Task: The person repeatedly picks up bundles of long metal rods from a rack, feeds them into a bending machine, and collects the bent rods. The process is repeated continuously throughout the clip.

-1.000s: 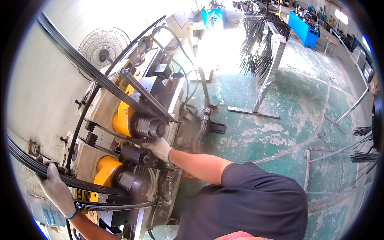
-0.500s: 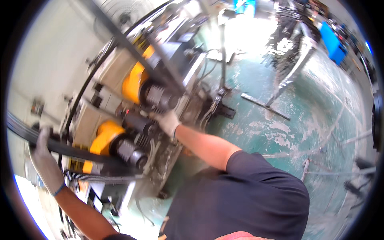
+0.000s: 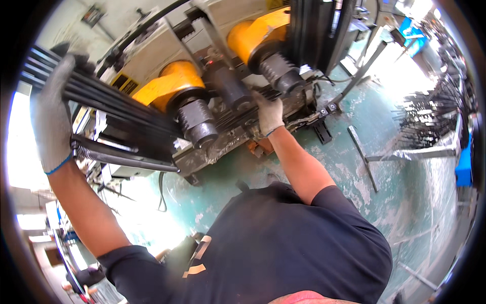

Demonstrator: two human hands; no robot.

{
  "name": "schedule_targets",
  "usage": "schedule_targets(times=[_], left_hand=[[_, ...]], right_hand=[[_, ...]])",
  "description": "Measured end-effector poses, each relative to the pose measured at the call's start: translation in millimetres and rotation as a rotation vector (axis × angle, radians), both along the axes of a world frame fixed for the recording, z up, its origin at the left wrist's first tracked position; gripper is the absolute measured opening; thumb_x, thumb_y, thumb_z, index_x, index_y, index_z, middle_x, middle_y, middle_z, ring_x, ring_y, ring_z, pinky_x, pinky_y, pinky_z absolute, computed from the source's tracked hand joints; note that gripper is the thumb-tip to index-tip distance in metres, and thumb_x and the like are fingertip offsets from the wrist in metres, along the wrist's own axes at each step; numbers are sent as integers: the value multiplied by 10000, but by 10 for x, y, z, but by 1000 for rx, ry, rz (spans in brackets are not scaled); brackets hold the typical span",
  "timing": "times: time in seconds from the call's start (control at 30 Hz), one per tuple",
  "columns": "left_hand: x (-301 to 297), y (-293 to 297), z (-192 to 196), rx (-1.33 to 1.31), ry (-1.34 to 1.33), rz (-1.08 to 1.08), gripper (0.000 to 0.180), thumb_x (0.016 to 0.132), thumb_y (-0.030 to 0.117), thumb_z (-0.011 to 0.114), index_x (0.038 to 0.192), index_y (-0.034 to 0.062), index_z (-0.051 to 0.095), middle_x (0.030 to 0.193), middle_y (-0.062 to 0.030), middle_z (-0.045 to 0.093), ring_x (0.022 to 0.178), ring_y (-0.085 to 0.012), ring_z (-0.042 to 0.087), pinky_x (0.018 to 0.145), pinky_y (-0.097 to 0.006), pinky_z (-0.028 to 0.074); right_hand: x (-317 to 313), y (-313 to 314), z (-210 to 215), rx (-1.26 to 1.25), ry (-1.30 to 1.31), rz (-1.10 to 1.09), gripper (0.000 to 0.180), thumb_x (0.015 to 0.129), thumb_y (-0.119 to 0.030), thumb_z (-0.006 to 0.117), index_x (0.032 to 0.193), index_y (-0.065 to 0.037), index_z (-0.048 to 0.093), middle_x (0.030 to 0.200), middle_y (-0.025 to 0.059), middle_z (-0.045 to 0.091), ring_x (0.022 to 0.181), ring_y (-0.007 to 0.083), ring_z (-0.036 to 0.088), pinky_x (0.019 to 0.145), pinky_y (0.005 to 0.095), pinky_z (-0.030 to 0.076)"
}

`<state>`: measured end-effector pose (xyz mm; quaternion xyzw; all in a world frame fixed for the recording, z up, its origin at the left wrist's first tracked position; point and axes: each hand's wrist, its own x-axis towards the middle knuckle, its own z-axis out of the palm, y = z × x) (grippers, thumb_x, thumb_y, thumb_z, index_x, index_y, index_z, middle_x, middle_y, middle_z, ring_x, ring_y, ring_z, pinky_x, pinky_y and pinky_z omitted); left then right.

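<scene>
My left hand, in a pale knit glove, is closed around the outer end of a black ribbed guard at the machine's left side. My right hand, gloved alike, reaches down to the machine bed beside a dark central cylinder. Its fingers are bent, and their tips are hidden against dark parts, so what they grip is not visible. On either side of the central cylinder stand two yellow castings with dark ridged metal cylinders at their fronts.
A second black guard stands at the machine's right. A ribbed hose runs below the left guard. Over the green floor lies a metal stand's foot. At right a rack holds a stack of dark bars; a blue panel is beside it.
The view has turned and moved closer, so the machine sits higher and further right. Both hands stay at the machine, the left on the guard, the right near the central cylinder.
</scene>
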<state>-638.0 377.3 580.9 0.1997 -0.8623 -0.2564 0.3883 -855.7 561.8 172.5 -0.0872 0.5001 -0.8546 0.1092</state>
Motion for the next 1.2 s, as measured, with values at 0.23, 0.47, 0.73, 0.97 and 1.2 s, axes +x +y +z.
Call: schedule_targets(times=[0.23, 0.47, 0.73, 0.97, 1.2], left_hand=[[295, -198, 30, -214, -104, -38, 388, 1079, 344, 549, 1174, 25, 749, 990, -122, 784, 926, -190, 763, 952, -322, 566], [115, 283, 27, -9, -6, 65, 354, 1026, 280, 594, 1228, -2, 669, 1012, -151, 752, 954, -244, 747, 939, -362, 582], [-166, 668, -175, 37, 141, -24, 373, 987, 209, 622, 1270, -27, 572, 999, -159, 713, 937, -281, 723, 915, -404, 585], [-140, 551, -114, 8, 77, 69, 301, 1013, 161, 589, 1245, -29, 592, 970, -131, 724, 929, -253, 722, 921, -384, 572], [343, 918, 75, 3, -2, 163, 211, 1035, 120, 553, 1153, -10, 672, 957, -115, 720, 893, -188, 721, 844, -341, 606]], right_hand=[[89, -18, 112, 18, -26, 108, 228, 914, -30, 719, 1136, 24, 723, 1056, 23, 738, 934, 130, 667, 868, 297, 519], [-121, -48, -446, 164, 141, 103, 392, 970, 76, 477, 1310, 57, 671, 1230, 109, 705, 1065, 161, 668, 962, 306, 525], [-183, 32, -366, 146, -7, 149, 450, 986, 52, 415, 1395, 56, 601, 1269, 125, 679, 1105, 182, 653, 995, 297, 521], [36, 54, 244, -25, -43, 69, 291, 945, -3, 697, 1224, 68, 656, 1201, 80, 695, 1035, 173, 648, 952, 329, 515], [-69, 65, -331, 1143, 1050, 216, 608, 815, -11, 636, 1419, -65, 602, 1276, 221, 692, 1161, 339, 692, 1007, 370, 532]])
